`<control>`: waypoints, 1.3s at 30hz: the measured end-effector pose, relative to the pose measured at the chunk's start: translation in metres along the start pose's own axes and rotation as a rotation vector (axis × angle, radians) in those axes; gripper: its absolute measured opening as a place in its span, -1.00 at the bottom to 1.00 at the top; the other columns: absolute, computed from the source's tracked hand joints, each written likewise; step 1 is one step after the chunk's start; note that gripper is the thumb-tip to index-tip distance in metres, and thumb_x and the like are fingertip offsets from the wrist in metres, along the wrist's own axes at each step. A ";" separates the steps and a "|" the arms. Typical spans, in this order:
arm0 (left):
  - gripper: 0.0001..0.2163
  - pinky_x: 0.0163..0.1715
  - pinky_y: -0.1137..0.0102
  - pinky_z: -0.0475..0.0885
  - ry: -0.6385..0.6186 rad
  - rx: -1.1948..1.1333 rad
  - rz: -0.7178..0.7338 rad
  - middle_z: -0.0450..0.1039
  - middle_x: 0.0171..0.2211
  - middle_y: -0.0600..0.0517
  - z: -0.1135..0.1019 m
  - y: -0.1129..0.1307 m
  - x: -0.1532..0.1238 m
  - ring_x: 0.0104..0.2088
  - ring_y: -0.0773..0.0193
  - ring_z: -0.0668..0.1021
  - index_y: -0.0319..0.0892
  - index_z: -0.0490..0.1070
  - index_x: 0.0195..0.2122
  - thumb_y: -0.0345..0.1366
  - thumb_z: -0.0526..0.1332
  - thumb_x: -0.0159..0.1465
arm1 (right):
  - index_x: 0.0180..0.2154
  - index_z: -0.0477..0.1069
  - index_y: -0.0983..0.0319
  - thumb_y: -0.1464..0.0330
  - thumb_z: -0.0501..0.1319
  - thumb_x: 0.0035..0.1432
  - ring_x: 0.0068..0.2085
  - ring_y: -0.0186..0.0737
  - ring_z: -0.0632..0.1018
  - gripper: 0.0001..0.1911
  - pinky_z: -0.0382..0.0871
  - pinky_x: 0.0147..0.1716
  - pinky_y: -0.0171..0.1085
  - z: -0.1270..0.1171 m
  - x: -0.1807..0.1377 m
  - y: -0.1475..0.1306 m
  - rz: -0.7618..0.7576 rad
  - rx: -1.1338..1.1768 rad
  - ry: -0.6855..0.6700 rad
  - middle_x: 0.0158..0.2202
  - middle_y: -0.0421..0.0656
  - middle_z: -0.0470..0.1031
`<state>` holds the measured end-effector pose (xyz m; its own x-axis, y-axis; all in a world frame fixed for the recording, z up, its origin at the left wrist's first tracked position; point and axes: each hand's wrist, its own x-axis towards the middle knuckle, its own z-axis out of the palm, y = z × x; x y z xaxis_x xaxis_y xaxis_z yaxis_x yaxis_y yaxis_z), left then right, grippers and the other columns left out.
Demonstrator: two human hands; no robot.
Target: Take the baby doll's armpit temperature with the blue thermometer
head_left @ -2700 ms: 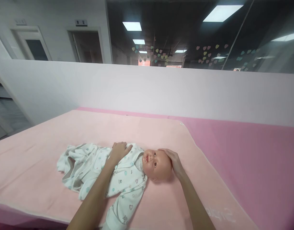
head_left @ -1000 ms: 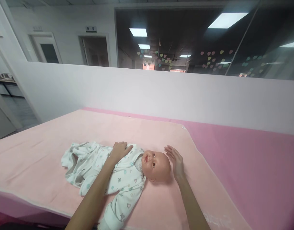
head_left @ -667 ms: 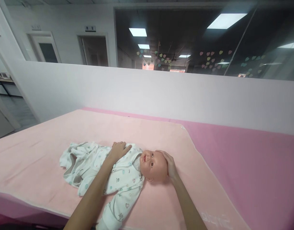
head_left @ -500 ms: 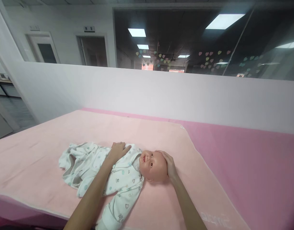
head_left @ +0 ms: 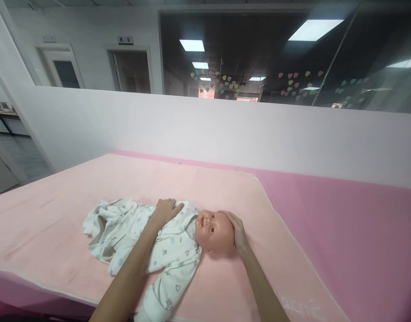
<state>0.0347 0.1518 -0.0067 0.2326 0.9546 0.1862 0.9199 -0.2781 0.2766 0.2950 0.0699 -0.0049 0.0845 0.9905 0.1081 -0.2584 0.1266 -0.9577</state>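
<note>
A baby doll (head_left: 214,232) in a white printed romper (head_left: 172,255) lies on its back across a pale pink blanket (head_left: 192,188), head to the right. My left hand (head_left: 165,211) rests flat on the doll's chest with fingers spread. Cupped round the top of the doll's bald head is my right hand (head_left: 237,230), its fingers curved over the crown.
The blanket covers a brighter pink mat (head_left: 353,232) that extends to the right. A white partition wall (head_left: 208,129) runs behind it, with dark glass above. Doorways (head_left: 133,71) stand at the far left.
My right hand had lifted off the doll's head a second ago; it came back and cups the head again. My left hand stayed on the chest.
</note>
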 end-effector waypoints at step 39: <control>-0.59 -0.08 0.21 0.15 0.009 -0.026 -0.011 0.47 -0.32 -0.11 0.000 0.001 -0.002 -0.16 0.08 0.46 -0.18 0.38 -0.38 0.01 -0.11 0.25 | -0.40 0.50 0.22 0.11 0.19 0.01 -0.20 -0.08 0.51 -0.68 0.34 -0.15 -0.20 0.003 -0.003 -0.005 -0.002 -0.010 -0.024 -0.29 -0.11 0.56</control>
<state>0.0350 0.1493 -0.0068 0.2197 0.9566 0.1914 0.9137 -0.2706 0.3032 0.2935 0.0668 0.0000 0.0624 0.9913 0.1163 -0.2486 0.1283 -0.9601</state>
